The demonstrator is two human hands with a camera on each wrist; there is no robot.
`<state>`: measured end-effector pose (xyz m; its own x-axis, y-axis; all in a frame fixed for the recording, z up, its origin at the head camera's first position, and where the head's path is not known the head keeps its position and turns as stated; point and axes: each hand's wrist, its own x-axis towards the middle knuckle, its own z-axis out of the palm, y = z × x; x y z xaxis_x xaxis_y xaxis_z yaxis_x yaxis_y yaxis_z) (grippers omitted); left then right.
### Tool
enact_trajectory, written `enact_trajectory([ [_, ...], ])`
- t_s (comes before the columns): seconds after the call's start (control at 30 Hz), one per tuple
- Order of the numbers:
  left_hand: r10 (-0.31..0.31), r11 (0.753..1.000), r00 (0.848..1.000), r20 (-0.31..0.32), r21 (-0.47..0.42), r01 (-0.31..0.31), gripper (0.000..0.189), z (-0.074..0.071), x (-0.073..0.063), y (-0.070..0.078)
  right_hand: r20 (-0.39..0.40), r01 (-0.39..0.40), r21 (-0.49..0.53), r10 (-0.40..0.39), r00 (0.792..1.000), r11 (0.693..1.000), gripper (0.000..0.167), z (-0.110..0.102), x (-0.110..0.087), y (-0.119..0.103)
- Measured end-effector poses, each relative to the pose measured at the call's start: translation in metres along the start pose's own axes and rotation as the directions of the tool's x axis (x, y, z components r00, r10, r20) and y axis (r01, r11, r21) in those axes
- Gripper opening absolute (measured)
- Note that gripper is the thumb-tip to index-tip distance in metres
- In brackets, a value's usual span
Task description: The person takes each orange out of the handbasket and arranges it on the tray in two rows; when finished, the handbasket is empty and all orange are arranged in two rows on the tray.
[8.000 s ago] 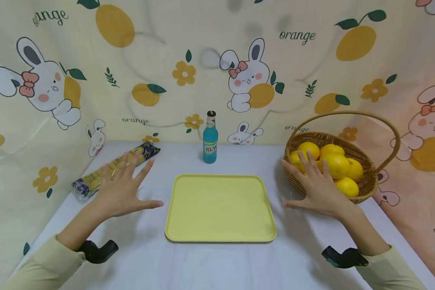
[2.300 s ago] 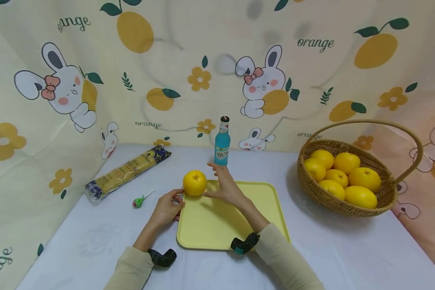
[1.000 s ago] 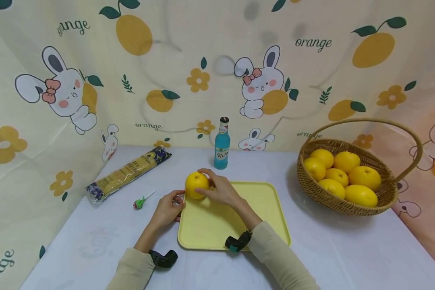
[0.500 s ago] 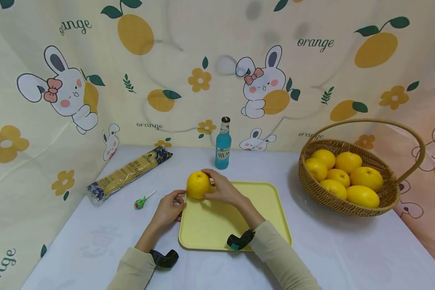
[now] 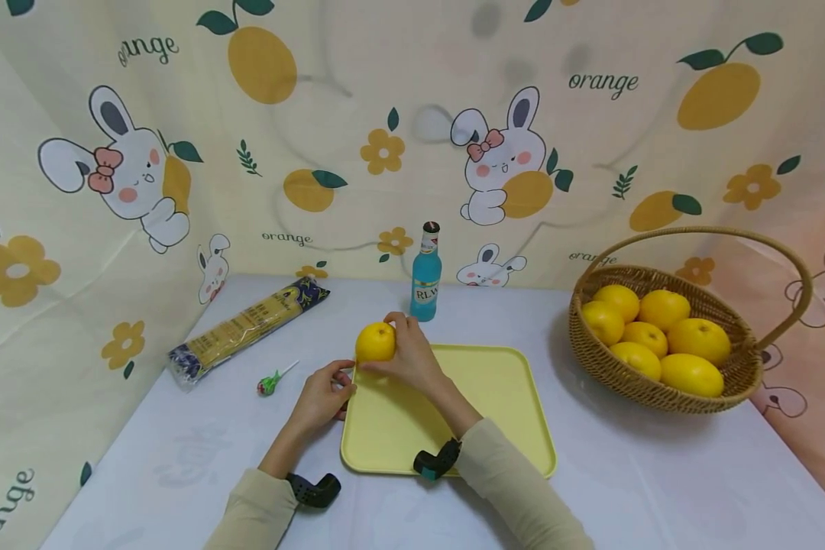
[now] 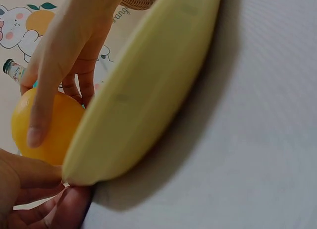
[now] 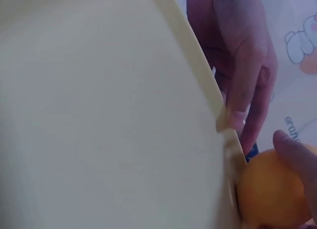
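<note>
At the left edge of the yellow tray, my left hand pinches the rim between thumb and fingers; the left wrist view shows the tray wall at those fingertips. My right hand reaches across the tray and grips an orange at the far left corner. Its thumb lies along the near side of the fruit and the other fingers go round behind. From the right wrist, the orange appears right against the tray rim, just beyond the left hand.
A blue bottle stands behind the tray. To the left lie a long gold-and-blue packet and a lollipop in a green wrapper. On the right, a wicker basket with a tall handle holds several oranges.
Both hands were spread apart over the table at first; later the left took the tray's edge and an orange appeared at the corner. Since then the right hand has closed round that orange.
</note>
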<state>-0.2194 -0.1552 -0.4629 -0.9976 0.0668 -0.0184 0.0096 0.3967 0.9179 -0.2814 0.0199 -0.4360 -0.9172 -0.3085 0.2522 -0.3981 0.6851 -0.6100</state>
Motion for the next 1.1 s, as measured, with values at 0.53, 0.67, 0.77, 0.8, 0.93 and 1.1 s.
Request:
enact_trajectory([
  [0.53,0.012,1.0,1.0,-0.001,0.003,-0.012,0.04,0.0,-0.001,0.0,-0.058,-0.105,-0.1,0.099,0.993,0.989,0.095,0.007,0.001,-0.007],
  [0.67,0.02,1.0,1.0,0.005,-0.018,-0.02,0.041,-0.001,-0.001,0.0,-0.032,-0.102,-0.108,0.099,0.995,0.989,0.097,0.002,0.0,-0.003],
  [0.77,0.019,1.0,1.0,0.01,-0.02,-0.019,0.04,-0.001,-0.001,0.0,-0.02,-0.099,-0.083,0.098,0.995,0.992,0.098,-0.004,-0.003,-0.001],
  [0.8,0.016,1.0,1.0,0.01,-0.018,-0.016,0.04,-0.001,-0.001,0.0,-0.019,-0.095,-0.072,0.094,0.995,0.993,0.098,-0.007,-0.004,0.001],
  [0.93,0.004,1.0,1.0,0.007,-0.001,-0.004,0.04,0.0,0.0,0.0,-0.02,-0.088,-0.038,0.088,0.996,0.995,0.102,-0.022,-0.009,0.006],
  [1.1,-0.025,1.0,1.0,0.008,0.004,0.025,0.041,-0.001,0.0,0.001,-0.047,-0.078,-0.026,0.076,0.996,0.997,0.095,-0.057,-0.018,0.015],
])
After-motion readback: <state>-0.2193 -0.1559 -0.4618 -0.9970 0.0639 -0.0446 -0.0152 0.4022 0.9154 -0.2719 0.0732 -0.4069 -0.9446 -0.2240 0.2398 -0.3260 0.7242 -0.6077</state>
